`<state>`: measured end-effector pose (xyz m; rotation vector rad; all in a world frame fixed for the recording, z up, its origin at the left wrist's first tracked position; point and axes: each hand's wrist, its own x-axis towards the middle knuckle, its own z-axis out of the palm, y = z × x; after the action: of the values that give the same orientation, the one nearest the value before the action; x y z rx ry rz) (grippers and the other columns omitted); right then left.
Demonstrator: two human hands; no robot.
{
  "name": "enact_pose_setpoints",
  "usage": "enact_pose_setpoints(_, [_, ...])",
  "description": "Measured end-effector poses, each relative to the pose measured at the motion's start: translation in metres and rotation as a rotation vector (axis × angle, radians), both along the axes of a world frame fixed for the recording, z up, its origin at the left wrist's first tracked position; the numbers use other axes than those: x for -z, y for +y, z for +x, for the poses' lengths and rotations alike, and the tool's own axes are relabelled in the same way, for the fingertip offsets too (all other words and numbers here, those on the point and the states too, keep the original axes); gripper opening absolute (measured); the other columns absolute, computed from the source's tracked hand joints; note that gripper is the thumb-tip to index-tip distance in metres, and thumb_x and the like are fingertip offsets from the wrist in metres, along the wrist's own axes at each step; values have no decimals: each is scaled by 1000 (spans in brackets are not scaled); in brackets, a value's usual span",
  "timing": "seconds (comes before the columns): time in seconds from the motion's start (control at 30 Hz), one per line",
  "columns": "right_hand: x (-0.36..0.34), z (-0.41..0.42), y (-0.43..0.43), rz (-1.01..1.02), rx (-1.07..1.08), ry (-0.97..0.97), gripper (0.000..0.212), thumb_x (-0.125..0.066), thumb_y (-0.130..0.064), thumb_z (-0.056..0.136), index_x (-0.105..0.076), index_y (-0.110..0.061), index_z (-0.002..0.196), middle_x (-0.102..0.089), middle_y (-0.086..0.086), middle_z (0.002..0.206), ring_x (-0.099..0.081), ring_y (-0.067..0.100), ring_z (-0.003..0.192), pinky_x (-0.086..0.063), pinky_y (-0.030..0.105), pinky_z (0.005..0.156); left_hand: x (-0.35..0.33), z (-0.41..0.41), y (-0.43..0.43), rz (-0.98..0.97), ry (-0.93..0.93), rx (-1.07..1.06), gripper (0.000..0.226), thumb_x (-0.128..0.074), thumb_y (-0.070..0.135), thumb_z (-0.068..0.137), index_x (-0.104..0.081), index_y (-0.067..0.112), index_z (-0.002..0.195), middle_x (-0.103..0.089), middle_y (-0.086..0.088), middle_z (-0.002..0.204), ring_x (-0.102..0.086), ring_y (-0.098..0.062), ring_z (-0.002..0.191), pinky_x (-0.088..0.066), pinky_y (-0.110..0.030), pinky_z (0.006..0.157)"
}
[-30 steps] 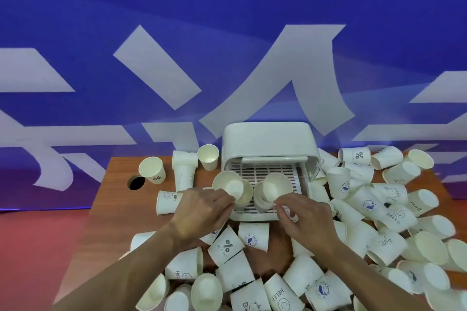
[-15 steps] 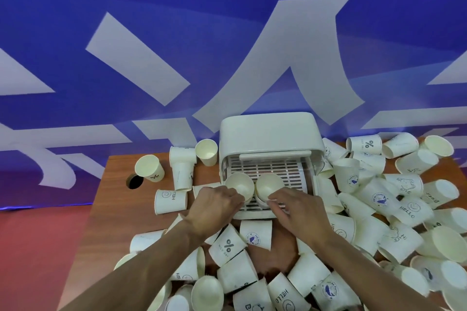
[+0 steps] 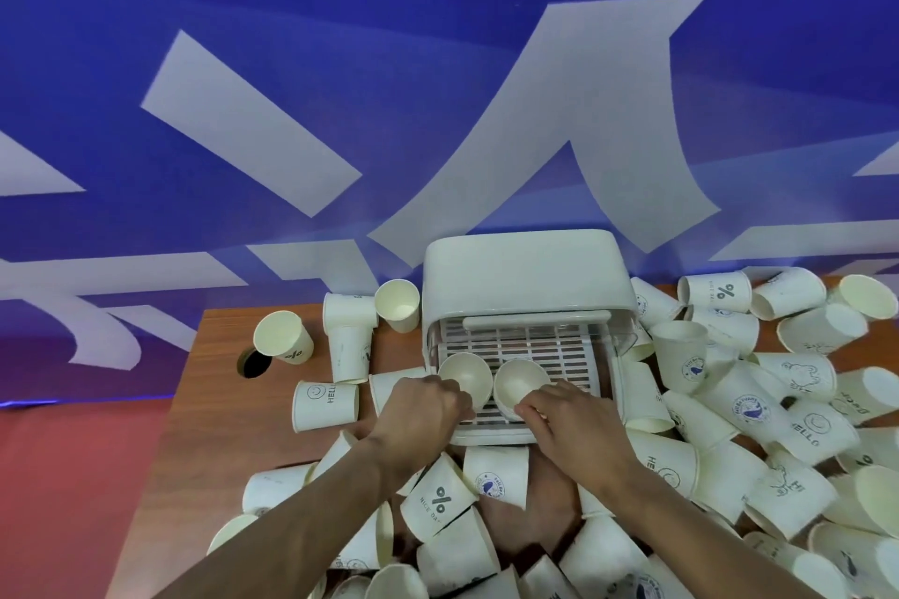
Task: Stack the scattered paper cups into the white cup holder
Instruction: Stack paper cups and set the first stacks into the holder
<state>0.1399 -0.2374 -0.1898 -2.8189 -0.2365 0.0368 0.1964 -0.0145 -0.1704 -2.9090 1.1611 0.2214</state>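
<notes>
The white cup holder [image 3: 525, 277] stands at the table's back middle, its slatted tray [image 3: 549, 355] pulled out toward me. Two paper cups sit side by side on the tray's front, mouths up. My left hand [image 3: 418, 409] grips the left cup [image 3: 464, 375] at its near side. My right hand [image 3: 569, 418] pinches the near rim of the right cup [image 3: 520, 382]. Both cup bases are hidden by my fingers. Several scattered paper cups [image 3: 749, 409] lie around the holder.
The wooden table [image 3: 214, 355] has a round cable hole [image 3: 253, 362] at its back left. Loose cups crowd the right side and the near edge below my arms; a few stand left of the holder [image 3: 284, 343]. A blue banner hangs behind the table.
Both hands have moved forward and lowered their cups onto the front of the tray, bringing the two cups closer together. My view tilted slightly.
</notes>
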Motion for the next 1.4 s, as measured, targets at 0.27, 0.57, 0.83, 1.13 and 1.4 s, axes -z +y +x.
enact_pose_setpoints(0.27, [-13,-6,7,-84,-40,-42,12,-60,-39,88,-70,-34,84,-69,-14,77,-63,9,56,-32,22,49,-11,-8,8,-121,-30,48,22,-47,37,97,-63,23,102,-63,5,93,-62,-20,77,-35,-28,49])
enact_pose_setpoints(0.57, [-38,-2,37,-208,-62,-255,21,-57,-29,87,-63,-24,67,-58,-7,60,-53,14,48,-32,23,42,-33,-29,78,-135,-130,-63,6,-56,22,86,-61,21,84,-58,5,75,-56,-18,62,-43,-31,44])
enact_pose_setpoints(0.83, [-37,-18,136,-162,-476,-70,19,-51,-30,91,-65,-26,78,-62,-9,74,-61,12,62,-43,30,48,-48,-71,183,-85,-142,-321,8,-58,29,88,-64,25,84,-60,6,71,-58,-19,56,-38,-28,40])
enact_pose_setpoints(1.13, [-17,-61,246,-185,-890,72,32,-41,-47,89,-64,-25,91,-63,-6,88,-62,18,73,-37,33,57,-18,-152,281,-49,-116,-248,48,-43,67,89,-56,26,69,-55,10,70,-53,-16,52,-38,-26,41])
enact_pose_setpoints(1.4, [-10,-89,292,-238,-909,96,38,-48,-50,88,-61,-16,96,-65,5,92,-64,29,80,-33,38,62,-5,-191,282,95,50,-172,47,-42,71,78,-53,26,70,-58,10,72,-52,-16,53,-26,-25,41])
